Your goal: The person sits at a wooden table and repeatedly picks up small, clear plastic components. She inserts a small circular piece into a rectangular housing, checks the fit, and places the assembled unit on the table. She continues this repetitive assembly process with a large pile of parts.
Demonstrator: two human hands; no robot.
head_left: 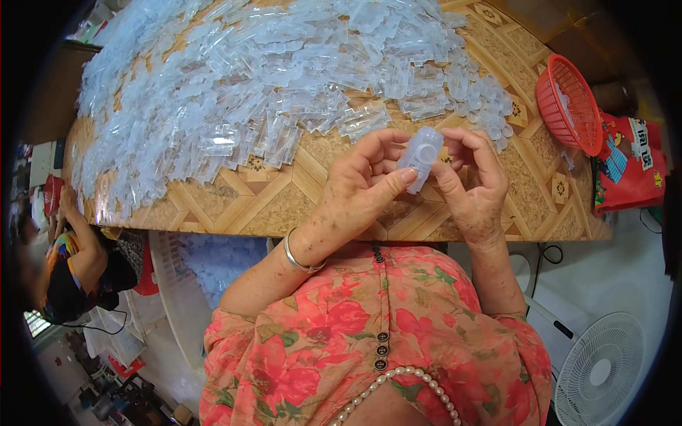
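1. The left hand (pixel 362 186) and right hand (pixel 472 186) were both closed on one clear plastic case (pixel 420 157), thumbs pressed to its face, fingers curled behind.
2. The case was held just above the near edge of the patterned table (pixel 284 202).
3. Beyond the case, a heap of clear plastic pieces (pixel 263 78) covered the table.
4. A red basket (pixel 572 106) stood at the table's right end, well apart from the case.
5. A white fan (pixel 600 369) stood below the table's right end.

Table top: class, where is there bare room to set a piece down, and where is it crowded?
Bare: the near strip of the table between the clear plastic pieces and the near edge, and right toward the red basket. Crowded: the far and left parts.
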